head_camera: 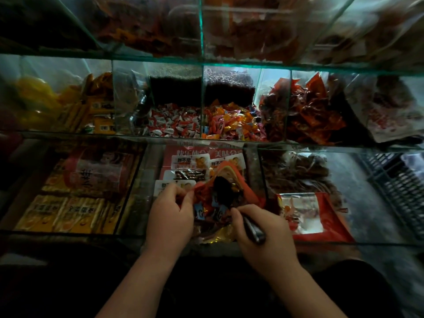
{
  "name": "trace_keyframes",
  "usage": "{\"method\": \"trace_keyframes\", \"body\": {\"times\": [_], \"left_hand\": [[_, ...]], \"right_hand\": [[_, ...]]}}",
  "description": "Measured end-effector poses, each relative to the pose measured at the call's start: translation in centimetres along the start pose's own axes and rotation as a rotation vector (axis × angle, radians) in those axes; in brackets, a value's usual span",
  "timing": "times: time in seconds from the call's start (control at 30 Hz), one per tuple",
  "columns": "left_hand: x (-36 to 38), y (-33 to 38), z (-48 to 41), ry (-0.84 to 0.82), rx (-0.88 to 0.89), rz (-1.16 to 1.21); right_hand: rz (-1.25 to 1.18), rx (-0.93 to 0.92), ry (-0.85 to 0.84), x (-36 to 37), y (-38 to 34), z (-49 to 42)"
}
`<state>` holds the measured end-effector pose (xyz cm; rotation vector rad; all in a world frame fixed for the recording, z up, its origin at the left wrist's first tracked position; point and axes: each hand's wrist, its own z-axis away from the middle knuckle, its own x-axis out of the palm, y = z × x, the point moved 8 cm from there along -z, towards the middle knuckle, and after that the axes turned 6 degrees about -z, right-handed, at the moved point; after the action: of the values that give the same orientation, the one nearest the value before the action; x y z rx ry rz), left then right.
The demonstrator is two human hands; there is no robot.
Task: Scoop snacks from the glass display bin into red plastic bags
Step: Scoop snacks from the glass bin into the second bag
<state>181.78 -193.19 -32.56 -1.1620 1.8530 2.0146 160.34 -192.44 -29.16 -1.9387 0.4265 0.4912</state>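
Over glass bins [68,231], outstretched left hand [171,216] pinches the red bag [229,173], right hand [263,235] grips the scoop [254,230].

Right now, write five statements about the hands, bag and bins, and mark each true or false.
1. The left hand pinches the red bag at its rim. True.
2. The right hand is empty. False: it grips a dark scoop.
3. The scoop points into the bag. True.
4. The bag holds nothing. False: wrapped sweets show inside it.
5. The yellow packets lie right of the bag. False: they lie to its left.
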Motion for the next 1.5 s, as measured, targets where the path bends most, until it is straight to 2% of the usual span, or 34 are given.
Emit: {"method": "trace_keyframes", "body": {"times": [0.07,0.2,0.37,0.43,0.47,0.53,0.7,0.77,0.9,1.0,1.07,1.13,1.23,1.33,1.4,1.5], "left_hand": [[0.1,-0.2,0.2,0.005,-0.017,0.018],[0.1,-1.0,0.5,0.016,-0.081,0.079],[-0.7,-1.4,0.5,0.042,-0.096,0.09],[-1.0,-1.4,0.4,0.045,-0.087,0.085],[-1.0,-1.3,0.4,0.042,-0.084,0.086],[-0.8,-1.3,0.5,0.041,-0.085,0.096],[-0.1,-1.1,0.7,0.013,-0.092,0.108],[-0.3,-1.1,0.7,0.017,-0.102,0.116],[-0.5,-0.9,0.6,0.015,-0.095,0.107],[-0.5,-0.4,0.6,0.01,-0.063,0.052],[-1.1,1.2,0.8,0.058,0.058,-0.073],[-2.2,3.7,1.5,0.15,0.244,-0.146],[-2.6,5.9,2.8,0.158,0.426,-0.034],[-0.4,5.6,3.8,-0.019,0.345,0.076],[1.5,4.7,4.4,-0.124,0.266,0.039],[2.2,3.8,4.0,-0.115,0.24,-0.006]], "right_hand": [[-0.076,0.026,0.003,0.2,0.6,0.4],[-0.05,0.108,-0.063,2.2,1.7,1.4],[-0.417,0.605,0.332,-1.2,6.3,1.7],[-0.517,0.744,0.412,-2.2,7.8,2.2],[-0.525,0.782,0.395,-2.3,8.1,2.3],[-0.508,0.777,0.303,-1.7,7.8,2.1],[-0.241,0.489,0.104,-0.5,5.4,1.1],[-0.258,0.466,0.117,-0.6,5.3,1.0],[-0.399,0.552,0.316,-1.8,6.0,1.9],[-0.395,0.523,0.282,-2.0,5.5,1.6],[-0.384,0.521,0.24,-2.0,4.8,1.4],[-0.341,0.43,0.266,-2.8,3.6,1.1],[-0.252,0.296,0.295,-4.2,2.0,0.7],[-0.42,0.533,0.381,-4.9,4.4,1.3],[-0.483,0.65,0.434,-5.5,5.9,2.1],[-0.553,0.747,0.463,-5.9,7.0,3.0]]}}
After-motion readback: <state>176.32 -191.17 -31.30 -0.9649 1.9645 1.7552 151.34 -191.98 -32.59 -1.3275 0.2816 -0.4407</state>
